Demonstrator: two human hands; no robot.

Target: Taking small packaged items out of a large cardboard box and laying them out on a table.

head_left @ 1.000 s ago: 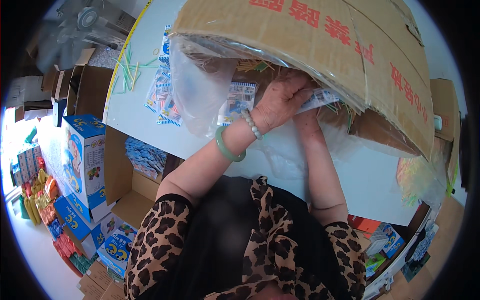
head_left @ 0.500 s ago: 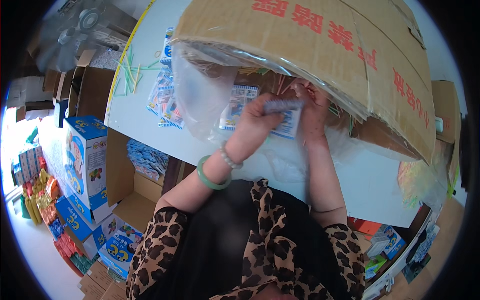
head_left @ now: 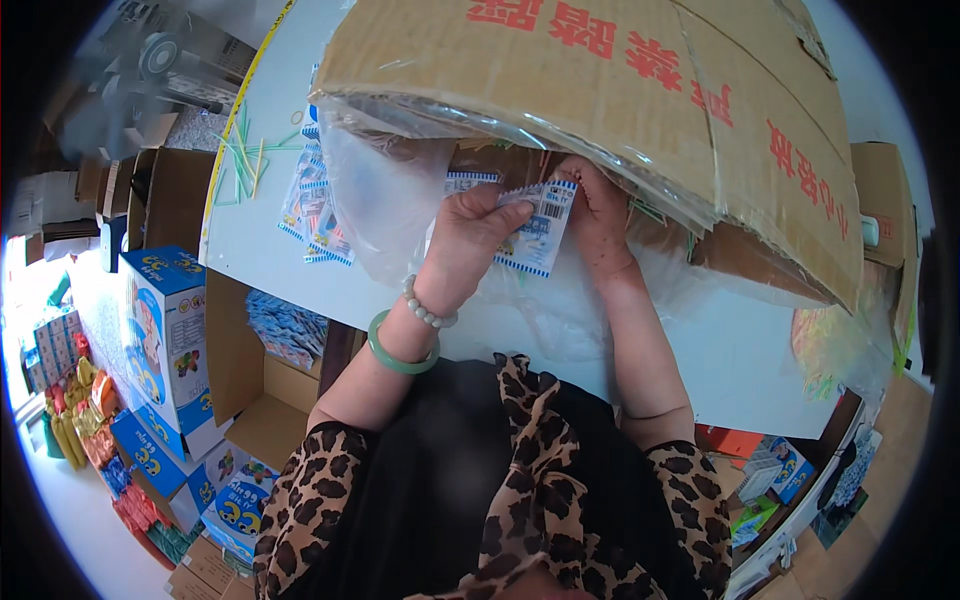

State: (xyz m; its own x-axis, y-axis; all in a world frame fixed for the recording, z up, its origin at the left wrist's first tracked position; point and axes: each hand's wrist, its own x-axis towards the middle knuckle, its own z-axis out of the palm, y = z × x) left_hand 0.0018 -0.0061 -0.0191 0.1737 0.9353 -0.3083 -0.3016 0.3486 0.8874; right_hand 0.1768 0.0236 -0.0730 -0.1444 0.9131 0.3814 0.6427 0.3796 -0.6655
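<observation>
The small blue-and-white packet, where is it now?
In the head view the packet is at upper centre, held between the left hand and the right hand, under the cardboard box.

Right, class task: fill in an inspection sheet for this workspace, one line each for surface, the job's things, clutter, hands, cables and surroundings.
Surface: white table, partly covered by clear plastic sheet.
Job's things: small blue-and-white packet held up at the mouth of a big cardboard box lying on its side.
Clutter: loose packets and green sticks on the table's left part.
Hands: left hand has a grip on the packet; right hand touches its right edge, partly under the box flap.
Cables: nothing seen.
Surroundings: blue cartons and an open carton of packets on the left; a fan at upper left.
</observation>
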